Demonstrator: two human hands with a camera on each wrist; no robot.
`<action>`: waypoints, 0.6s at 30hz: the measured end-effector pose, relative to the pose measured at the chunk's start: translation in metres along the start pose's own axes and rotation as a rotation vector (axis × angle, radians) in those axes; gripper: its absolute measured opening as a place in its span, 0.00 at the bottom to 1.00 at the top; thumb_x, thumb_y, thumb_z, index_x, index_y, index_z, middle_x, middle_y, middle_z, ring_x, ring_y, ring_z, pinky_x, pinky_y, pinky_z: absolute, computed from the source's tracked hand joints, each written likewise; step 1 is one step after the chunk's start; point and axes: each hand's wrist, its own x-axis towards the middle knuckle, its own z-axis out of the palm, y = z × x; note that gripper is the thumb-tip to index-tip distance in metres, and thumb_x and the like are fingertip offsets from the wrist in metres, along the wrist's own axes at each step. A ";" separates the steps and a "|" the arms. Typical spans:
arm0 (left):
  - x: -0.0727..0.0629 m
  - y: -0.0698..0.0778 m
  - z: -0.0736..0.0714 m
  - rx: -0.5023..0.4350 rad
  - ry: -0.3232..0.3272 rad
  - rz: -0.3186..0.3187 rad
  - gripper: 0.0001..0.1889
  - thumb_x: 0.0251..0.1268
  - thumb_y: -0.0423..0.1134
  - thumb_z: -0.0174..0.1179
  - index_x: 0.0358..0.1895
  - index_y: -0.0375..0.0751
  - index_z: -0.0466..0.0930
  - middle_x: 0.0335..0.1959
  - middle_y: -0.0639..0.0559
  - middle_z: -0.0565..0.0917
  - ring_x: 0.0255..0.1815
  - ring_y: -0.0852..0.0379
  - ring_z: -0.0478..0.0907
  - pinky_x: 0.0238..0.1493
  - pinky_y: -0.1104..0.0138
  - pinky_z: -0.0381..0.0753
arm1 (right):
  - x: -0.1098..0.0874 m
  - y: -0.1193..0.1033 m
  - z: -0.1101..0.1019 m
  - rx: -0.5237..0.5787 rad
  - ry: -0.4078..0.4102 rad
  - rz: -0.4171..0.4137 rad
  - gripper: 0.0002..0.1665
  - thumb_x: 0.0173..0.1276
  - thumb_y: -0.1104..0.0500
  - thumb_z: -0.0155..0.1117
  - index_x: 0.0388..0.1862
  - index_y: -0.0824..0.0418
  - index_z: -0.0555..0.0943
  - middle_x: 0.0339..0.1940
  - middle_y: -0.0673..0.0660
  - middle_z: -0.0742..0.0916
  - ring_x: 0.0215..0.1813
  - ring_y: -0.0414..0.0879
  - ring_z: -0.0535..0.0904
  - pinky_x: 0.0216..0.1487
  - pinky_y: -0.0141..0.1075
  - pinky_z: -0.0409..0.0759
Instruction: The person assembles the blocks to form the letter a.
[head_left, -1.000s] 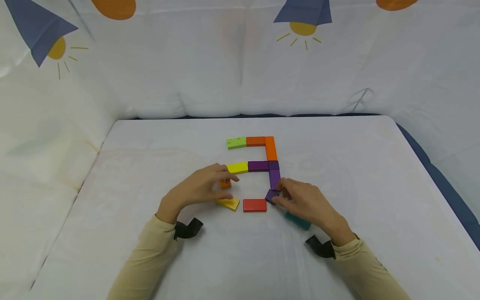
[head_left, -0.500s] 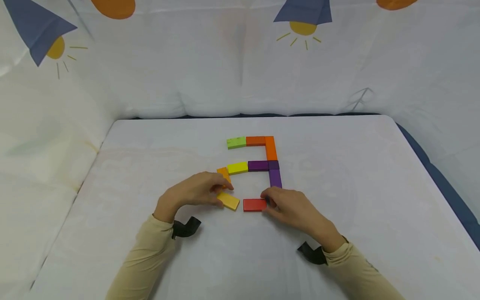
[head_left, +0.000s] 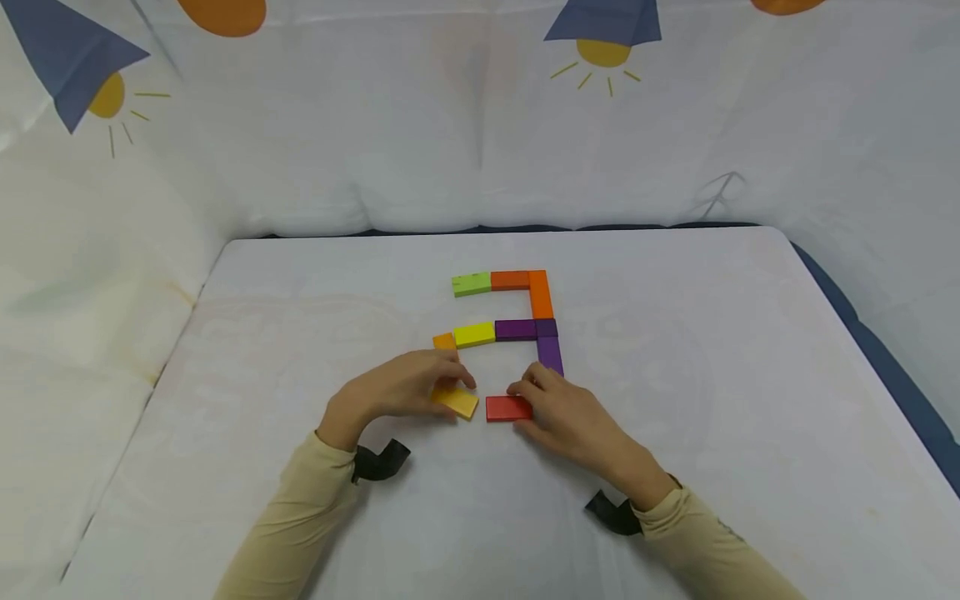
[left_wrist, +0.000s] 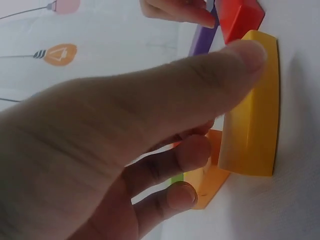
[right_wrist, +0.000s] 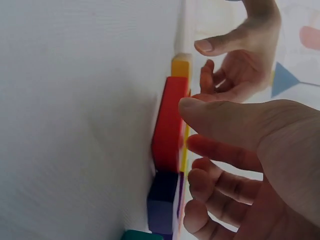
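Note:
In the head view my left hand point(head_left: 408, 385) arches over a yellow-orange block point(head_left: 460, 403), thumb at its near side and fingers at the far side. The left wrist view shows the thumb across that block point(left_wrist: 252, 120), the other fingers spread apart from it. My right hand point(head_left: 573, 421) straddles the right end of a red block point(head_left: 507, 408), thumb on the near side and index finger beyond; I cannot tell whether they pinch it. A dark purple block point(right_wrist: 162, 200) adjoins the red one, with a teal block point(right_wrist: 142, 235) below; my right hand hides both in the head view.
Behind the hands, a line of blocks runs from light green point(head_left: 471, 284) through orange point(head_left: 540, 293) to purple point(head_left: 550, 354). A yellow block point(head_left: 474, 335) and an orange one point(head_left: 444, 341) continue leftward. White cloth walls point(head_left: 480, 117) enclose the white tabletop point(head_left: 712, 350).
My right hand has moved left from the dark purple block to the red block, covering the teal block. My left hand has shifted down onto the yellow-orange block, then slightly right.

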 end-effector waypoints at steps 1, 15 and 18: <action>0.000 0.000 0.000 0.005 -0.006 -0.001 0.19 0.50 0.43 0.72 0.48 0.46 0.82 0.35 0.55 0.75 0.38 0.58 0.71 0.41 0.69 0.73 | 0.000 -0.001 0.001 0.000 -0.006 0.006 0.20 0.55 0.56 0.73 0.46 0.58 0.81 0.37 0.49 0.74 0.33 0.38 0.71 0.31 0.28 0.75; 0.004 0.001 0.006 0.050 -0.007 -0.008 0.14 0.52 0.39 0.71 0.43 0.46 0.83 0.33 0.56 0.74 0.37 0.59 0.70 0.41 0.69 0.73 | 0.000 -0.001 0.006 0.005 -0.008 0.017 0.17 0.58 0.57 0.71 0.47 0.58 0.80 0.33 0.47 0.73 0.25 0.36 0.68 0.26 0.26 0.70; 0.005 0.001 0.007 0.067 0.003 0.001 0.14 0.52 0.39 0.71 0.43 0.46 0.83 0.33 0.55 0.74 0.36 0.59 0.70 0.41 0.69 0.73 | 0.000 0.000 0.006 0.015 -0.011 0.017 0.17 0.59 0.57 0.70 0.47 0.58 0.80 0.33 0.47 0.73 0.25 0.36 0.68 0.27 0.26 0.70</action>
